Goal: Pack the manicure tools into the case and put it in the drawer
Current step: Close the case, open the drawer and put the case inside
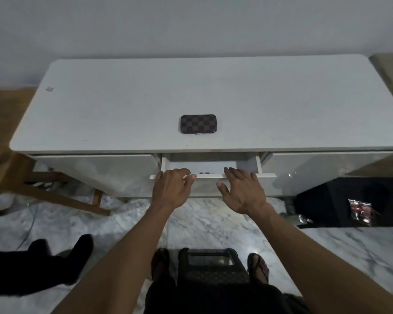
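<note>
both forearms reach forward and down from the bottom of the view to the front edge of the drawer (247, 165), which stands partly pulled out under the middle of the white table (123, 105). left hand (171, 189): palm down, fingers curled over the top of the drawer front, thumb apart at the side; holds nothing else. right hand (242, 191): palm down, fingers spread flat, tips resting on the drawer front, thumb splayed toward the left hand; grips nothing. the case (198, 123) lies closed and flat on the tabletop, behind the drawer, well apart from both hands. case: rounded rectangle, brown and dark checkered cover. drawer inside pale; a few small dark bits near its front edge, too small to tell. table smooth, matte, round-cornered. floor marbled grey-white. a dark stool (210, 266) sits between two sandalled feet, partly cut off.
</note>
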